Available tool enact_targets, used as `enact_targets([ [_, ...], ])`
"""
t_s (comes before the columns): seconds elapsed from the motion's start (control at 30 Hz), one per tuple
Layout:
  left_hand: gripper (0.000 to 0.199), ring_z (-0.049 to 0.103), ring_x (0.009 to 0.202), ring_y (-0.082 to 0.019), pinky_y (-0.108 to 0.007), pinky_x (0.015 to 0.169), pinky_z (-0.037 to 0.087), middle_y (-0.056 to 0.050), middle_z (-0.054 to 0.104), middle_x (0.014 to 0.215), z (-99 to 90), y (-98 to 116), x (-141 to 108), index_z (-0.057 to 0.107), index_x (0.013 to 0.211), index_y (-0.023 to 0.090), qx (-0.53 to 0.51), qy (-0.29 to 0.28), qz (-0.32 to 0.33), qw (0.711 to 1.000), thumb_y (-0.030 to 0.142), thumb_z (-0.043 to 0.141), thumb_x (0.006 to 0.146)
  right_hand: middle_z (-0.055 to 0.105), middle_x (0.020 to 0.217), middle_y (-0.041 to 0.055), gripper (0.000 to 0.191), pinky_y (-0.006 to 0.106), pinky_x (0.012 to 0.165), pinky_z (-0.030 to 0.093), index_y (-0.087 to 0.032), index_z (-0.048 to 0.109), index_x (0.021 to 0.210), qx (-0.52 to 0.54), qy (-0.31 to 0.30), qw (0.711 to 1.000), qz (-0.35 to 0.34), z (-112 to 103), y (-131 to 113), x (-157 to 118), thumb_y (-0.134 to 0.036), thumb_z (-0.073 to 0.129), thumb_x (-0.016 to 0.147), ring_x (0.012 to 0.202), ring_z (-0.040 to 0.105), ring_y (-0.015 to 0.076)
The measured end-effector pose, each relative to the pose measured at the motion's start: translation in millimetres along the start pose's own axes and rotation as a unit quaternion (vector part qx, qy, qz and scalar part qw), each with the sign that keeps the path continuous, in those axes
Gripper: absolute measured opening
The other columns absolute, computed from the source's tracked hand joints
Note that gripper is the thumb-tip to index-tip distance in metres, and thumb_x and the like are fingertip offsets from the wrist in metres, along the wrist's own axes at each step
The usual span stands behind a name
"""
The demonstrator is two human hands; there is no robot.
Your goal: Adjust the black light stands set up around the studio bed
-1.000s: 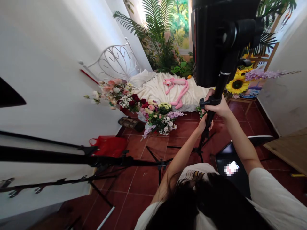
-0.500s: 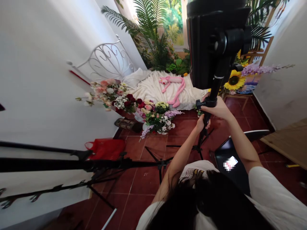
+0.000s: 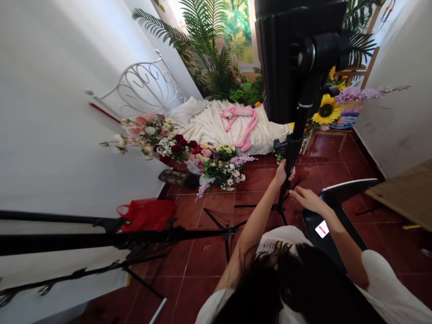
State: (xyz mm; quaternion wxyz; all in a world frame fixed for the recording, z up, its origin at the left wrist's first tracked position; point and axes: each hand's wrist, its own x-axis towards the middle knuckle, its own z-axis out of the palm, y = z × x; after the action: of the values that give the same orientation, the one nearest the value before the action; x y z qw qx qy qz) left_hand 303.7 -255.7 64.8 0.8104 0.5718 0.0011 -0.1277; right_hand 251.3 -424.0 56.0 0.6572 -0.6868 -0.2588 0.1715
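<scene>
A black light stand [image 3: 295, 146] rises in front of me, carrying a large black lamp head [image 3: 278, 76] at its top. My left hand [image 3: 281, 173] is wrapped round the pole below the collar with the side knob [image 3: 278, 146]. To the right of the pole and a little lower is my right hand [image 3: 307, 199], with fingers loosely stretched toward the stand and nothing visible in them. The stand's splayed legs [image 3: 277, 208] rest on the floor, partly hidden behind my left arm.
A black chair [image 3: 324, 245] holding a lit phone [image 3: 321, 229] is at right. Another black stand [image 3: 145, 238] crosses the left side near a red bag [image 3: 148, 215]. Ahead are flowers [image 3: 219, 166], a bed with a pink plush toy [image 3: 241, 119], and sunflowers [image 3: 326, 110].
My right hand has let go of the pole at the collar and dropped down beside it. My left hand keeps its hold. The whole view has shifted slightly.
</scene>
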Motion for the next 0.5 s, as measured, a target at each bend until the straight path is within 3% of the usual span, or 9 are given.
enact_targets([
  [0.07,0.082,0.036,0.032,-0.008,-0.023,0.046,0.039,-0.003,0.034,0.033,1.0,1,0,0.039,0.043,0.022,0.006,0.003,-0.001,1.0,0.06,0.003,0.106,0.067,0.056,-0.0033,0.027,0.027,0.04,0.038,-0.027,0.068,0.068,0.041,0.002,0.999,0.007,15,12,0,-0.038,0.078,0.09,0.044,0.057,0.0139],
  [0.13,0.082,0.036,0.032,-0.008,-0.022,0.047,0.039,-0.003,0.034,0.033,1.9,3,-1,0.039,0.043,0.021,0.012,0.004,-0.002,1.0,0.057,0.002,0.106,0.065,0.053,-0.0013,0.039,0.029,0.037,0.034,-0.027,0.067,0.064,0.052,0.021,0.998,0.025,28,20,2,-0.051,0.072,0.094,0.041,0.053,0.014],
  [0.23,0.082,0.037,0.032,-0.008,-0.022,0.046,0.038,-0.003,0.035,0.032,2.5,5,-2,0.039,0.043,0.021,0.014,0.003,-0.004,1.0,0.056,0.0,0.106,0.056,0.044,-0.0002,0.059,0.029,0.032,0.025,-0.026,0.055,0.055,0.185,0.023,0.975,0.12,44,29,5,-0.075,0.069,0.084,0.037,0.048,0.0143],
  [0.3,0.083,0.037,0.032,-0.008,-0.022,0.045,0.038,-0.004,0.035,0.032,2.7,7,-2,0.039,0.042,0.021,0.012,-0.001,-0.007,1.0,0.056,0.0,0.106,0.056,0.046,0.0001,0.063,0.026,0.033,0.025,-0.024,0.053,0.058,0.291,0.035,0.938,0.187,53,30,5,-0.081,0.07,0.078,0.038,0.048,0.0129],
  [0.37,0.083,0.037,0.031,-0.008,-0.022,0.045,0.038,-0.004,0.035,0.032,3.2,8,-2,0.039,0.041,0.021,0.009,-0.002,-0.008,1.0,0.059,0.002,0.106,0.056,0.049,-0.0018,0.058,0.023,0.036,0.031,-0.022,0.056,0.067,0.399,0.068,0.887,0.221,62,26,2,-0.076,0.072,0.081,0.041,0.048,0.0105],
  [0.5,0.085,0.036,0.031,-0.009,-0.023,0.044,0.037,-0.004,0.034,0.031,5.0,11,-4,0.039,0.04,0.022,0.001,0.0,-0.01,1.0,0.068,0.007,0.104,0.048,0.052,-0.0074,0.029,0.019,0.042,0.038,-0.023,0.054,0.077,0.61,0.105,0.759,0.2,77,12,-5,-0.039,0.063,0.099,0.043,0.042,0.0085],
])
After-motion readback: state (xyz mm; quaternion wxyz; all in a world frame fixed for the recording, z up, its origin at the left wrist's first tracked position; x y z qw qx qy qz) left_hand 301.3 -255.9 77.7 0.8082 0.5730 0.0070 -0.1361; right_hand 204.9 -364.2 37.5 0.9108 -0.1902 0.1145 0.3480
